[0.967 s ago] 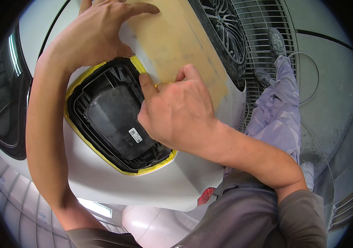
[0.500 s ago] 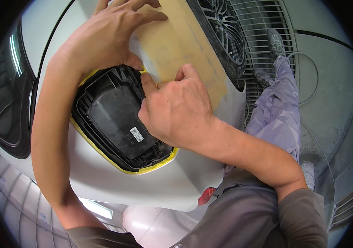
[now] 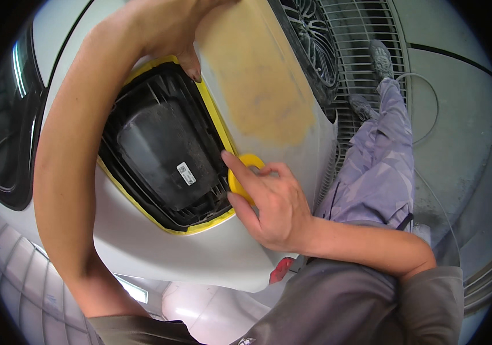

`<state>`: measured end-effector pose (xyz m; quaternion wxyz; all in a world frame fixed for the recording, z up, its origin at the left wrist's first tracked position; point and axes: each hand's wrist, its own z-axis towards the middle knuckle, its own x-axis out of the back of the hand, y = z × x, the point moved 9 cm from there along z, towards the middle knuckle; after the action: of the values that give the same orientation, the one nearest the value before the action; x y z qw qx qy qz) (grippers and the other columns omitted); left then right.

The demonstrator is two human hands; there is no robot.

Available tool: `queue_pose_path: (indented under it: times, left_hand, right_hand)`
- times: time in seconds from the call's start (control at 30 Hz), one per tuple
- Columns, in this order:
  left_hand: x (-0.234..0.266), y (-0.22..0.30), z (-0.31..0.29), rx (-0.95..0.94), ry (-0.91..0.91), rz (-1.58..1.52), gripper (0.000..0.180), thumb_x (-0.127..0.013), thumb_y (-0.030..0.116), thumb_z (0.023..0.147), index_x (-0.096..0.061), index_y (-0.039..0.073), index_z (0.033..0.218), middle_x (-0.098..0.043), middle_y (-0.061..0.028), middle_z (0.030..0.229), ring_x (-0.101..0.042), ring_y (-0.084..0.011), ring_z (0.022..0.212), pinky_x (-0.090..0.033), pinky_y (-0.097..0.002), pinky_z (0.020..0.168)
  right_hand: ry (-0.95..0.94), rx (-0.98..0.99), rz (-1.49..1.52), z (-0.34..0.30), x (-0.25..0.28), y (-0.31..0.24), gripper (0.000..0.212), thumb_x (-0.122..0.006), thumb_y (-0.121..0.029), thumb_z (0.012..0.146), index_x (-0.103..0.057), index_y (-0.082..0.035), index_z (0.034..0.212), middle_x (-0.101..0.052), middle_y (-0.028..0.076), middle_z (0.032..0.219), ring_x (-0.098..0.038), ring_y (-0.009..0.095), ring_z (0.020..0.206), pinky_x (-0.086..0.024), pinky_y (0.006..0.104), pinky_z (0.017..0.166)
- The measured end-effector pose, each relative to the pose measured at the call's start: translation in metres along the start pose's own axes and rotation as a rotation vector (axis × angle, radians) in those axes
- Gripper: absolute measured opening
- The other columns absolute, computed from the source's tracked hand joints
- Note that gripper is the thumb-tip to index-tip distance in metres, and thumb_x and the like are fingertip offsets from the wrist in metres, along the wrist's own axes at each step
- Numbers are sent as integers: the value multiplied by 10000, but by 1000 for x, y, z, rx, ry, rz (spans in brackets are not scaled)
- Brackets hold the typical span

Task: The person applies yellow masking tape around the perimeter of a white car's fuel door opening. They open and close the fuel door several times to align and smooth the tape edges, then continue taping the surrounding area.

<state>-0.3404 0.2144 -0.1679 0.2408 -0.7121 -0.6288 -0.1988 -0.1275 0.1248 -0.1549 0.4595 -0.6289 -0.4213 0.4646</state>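
A black plastic-lined recess (image 3: pixel 157 146) with a small white label sits in the pale grey car body panel (image 3: pixel 142 247). Yellow masking tape (image 3: pixel 212 108) edges it, with a strip along its right side. My right hand (image 3: pixel 275 210) holds a yellow tape roll (image 3: pixel 248 163) at the recess's lower right, index finger stretched along it and thumb by the tape's edge. At the upper right corner, my left hand (image 3: pixel 171 31) rests with its thumb extended on the tape; its other fingers are mostly cut off by the top edge.
A tan sanded patch (image 3: pixel 269 86) covers the panel right of the recess. Beyond are a wheel (image 3: pixel 309 40), a metal floor grating (image 3: pixel 361 31) and a thin hose (image 3: pixel 437 109). A dark car window (image 3: pixel 10 149) is at left, a red lamp (image 3: pixel 281 270) near my waist.
My right hand has moved down along the recess's right side, uncovering the tape strip and roll. My left hand has shifted up, and its fingers have largely left the view.
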Motion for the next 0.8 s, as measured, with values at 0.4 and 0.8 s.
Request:
queue_pose_path:
  times: [0.4, 0.8]
  left_hand:
    - [-7, 11, -3, 48, -41, -41, 1296, -1037, 430, 448, -511, 74, 1578, -498, -162, 1588, -365, -356, 1557, -264, -518, 1297]
    - [-10, 32, -6, 84, -82, -56, 1367, -1034, 476, 453, -459, 35, 1612, -445, -191, 1645, -307, -360, 1599, -220, -508, 1338]
  right_hand:
    - [-188, -9, -310, -8, -21, 25, 675, -671, -84, 923, -488, 77, 1552, -620, 67, 655, -591, 287, 593, -432, 443, 807]
    - [-156, 5, -345, -5, -13, 23, 650, -670, -79, 890, -550, 52, 1516, -604, 63, 596, -570, 283, 539, -433, 437, 799]
